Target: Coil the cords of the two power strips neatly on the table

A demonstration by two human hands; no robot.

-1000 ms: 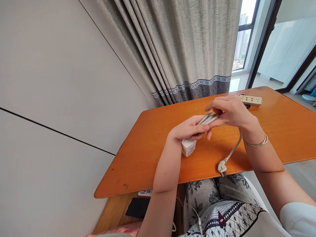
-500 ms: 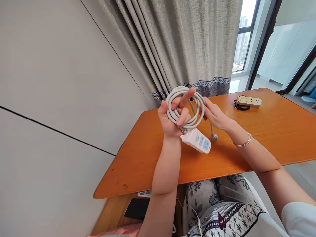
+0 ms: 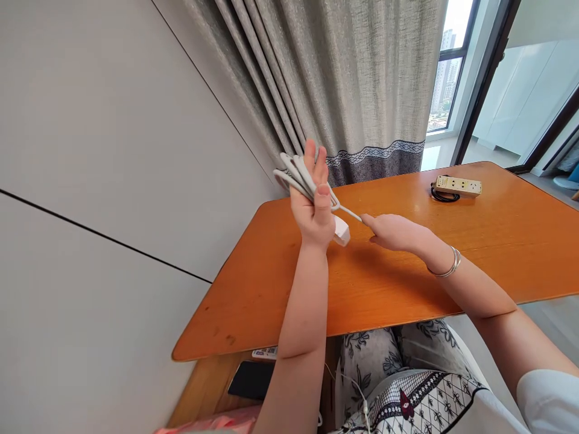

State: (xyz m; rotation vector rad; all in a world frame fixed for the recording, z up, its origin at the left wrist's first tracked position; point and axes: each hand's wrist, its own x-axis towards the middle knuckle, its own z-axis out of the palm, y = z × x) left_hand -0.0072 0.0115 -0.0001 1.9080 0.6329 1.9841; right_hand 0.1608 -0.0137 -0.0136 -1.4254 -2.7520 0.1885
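The left hand [image 3: 315,214], fingers open, carries 1 looped cable [image 3: 304,175]; the right hand's [image 3: 394,232] fingers pinch it.

Relative to the table [image 3: 271,289]: patterned curtain [image 3: 362,90] behind, yellowish power strip [image 3: 459,186] on its far right, dark phone [image 3: 251,380] below its near edge.

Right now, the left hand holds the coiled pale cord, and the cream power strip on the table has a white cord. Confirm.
Not white: the head view shows a black cord at the cream power strip on the table. The left hand does hold the coiled pale cord.
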